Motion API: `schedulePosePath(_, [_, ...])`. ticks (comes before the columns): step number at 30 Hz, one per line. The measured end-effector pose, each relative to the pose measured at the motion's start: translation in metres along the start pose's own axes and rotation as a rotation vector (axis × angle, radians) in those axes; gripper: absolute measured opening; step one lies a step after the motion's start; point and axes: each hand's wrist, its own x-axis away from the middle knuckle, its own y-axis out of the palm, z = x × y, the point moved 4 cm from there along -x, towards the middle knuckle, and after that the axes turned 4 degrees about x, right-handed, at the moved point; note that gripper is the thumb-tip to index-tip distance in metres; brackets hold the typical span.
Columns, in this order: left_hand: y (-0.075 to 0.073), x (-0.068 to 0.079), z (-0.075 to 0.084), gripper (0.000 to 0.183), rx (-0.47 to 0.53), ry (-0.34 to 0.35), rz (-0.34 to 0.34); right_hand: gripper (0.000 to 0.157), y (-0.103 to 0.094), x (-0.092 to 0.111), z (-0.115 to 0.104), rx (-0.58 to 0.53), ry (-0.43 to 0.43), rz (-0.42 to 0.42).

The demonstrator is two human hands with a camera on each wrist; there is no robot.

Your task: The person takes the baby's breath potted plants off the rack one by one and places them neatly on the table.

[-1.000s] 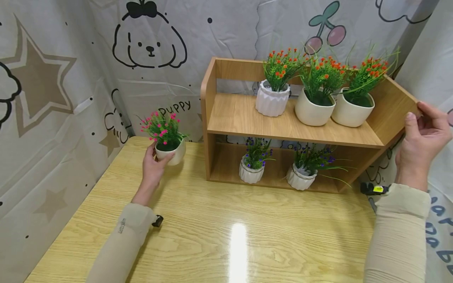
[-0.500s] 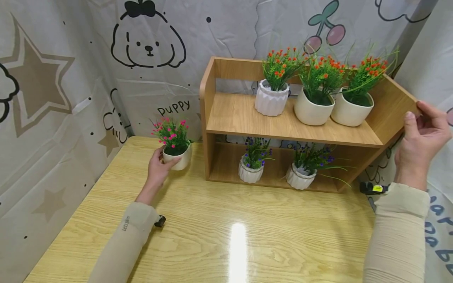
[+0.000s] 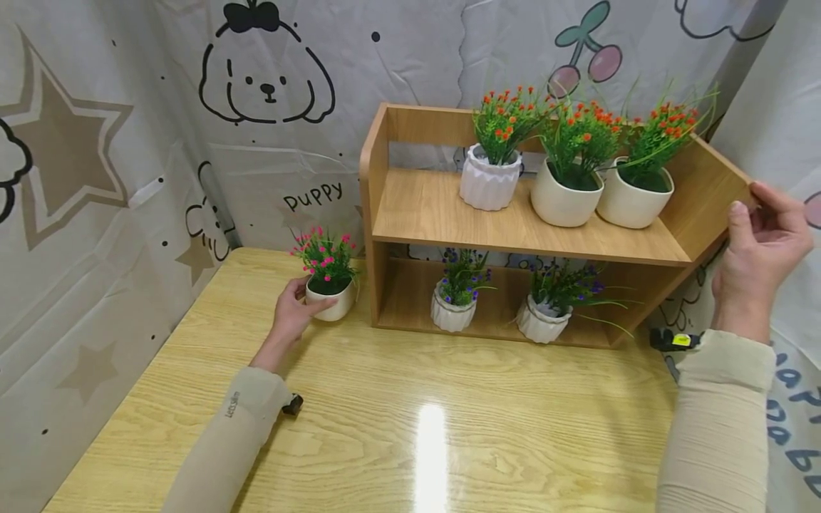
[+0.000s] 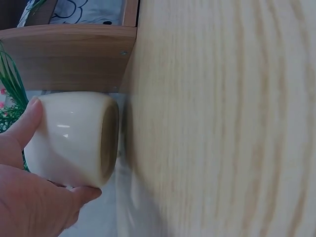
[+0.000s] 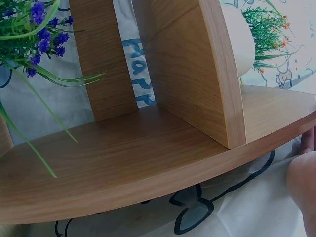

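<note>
My left hand (image 3: 291,313) grips a smooth cream pot of pink flowers (image 3: 332,305), just left of the wooden shelf. In the left wrist view, thumb and fingers span the cream pot (image 4: 69,138), its base close to the table; whether it touches, I cannot tell. My right hand (image 3: 760,256) pinches the front edge of the right side panel on the two-tier shelf (image 3: 417,206). Only part of that hand (image 5: 303,182) shows at the edge of the right wrist view.
On the upper tier stand a ribbed white pot (image 3: 490,182) and two smooth cream pots (image 3: 564,199), all with orange flowers. Two ribbed pots with purple flowers (image 3: 453,313) occupy the lower tier. A printed curtain (image 3: 269,164) hangs behind the wood-grain table (image 3: 385,413).
My left hand has carried the pink-flower pot right and down, closer to the shelf's left side and the table. The right hand keeps its hold on the panel.
</note>
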Motion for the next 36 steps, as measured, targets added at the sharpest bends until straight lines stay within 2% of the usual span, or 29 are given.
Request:
schedulePosePath(5, [0.002,0.002,-0.004,0.083,-0.021,-0.015,-0.011,0.023,0.000,0.002,0.000,0.034,-0.004,-0.008])
schedulePosePath(27, [0.001,-0.002,-0.014,0.075,-0.032,-0.033,-0.061,0.024,0.001,0.001,0.002,-0.005,0.000,0.004])
schedulePosePath(36, [0.004,-0.002,-0.014,0.079,-0.046,-0.034,-0.068,0.023,0.001,0.001,-0.002,0.046,-0.009,-0.009])
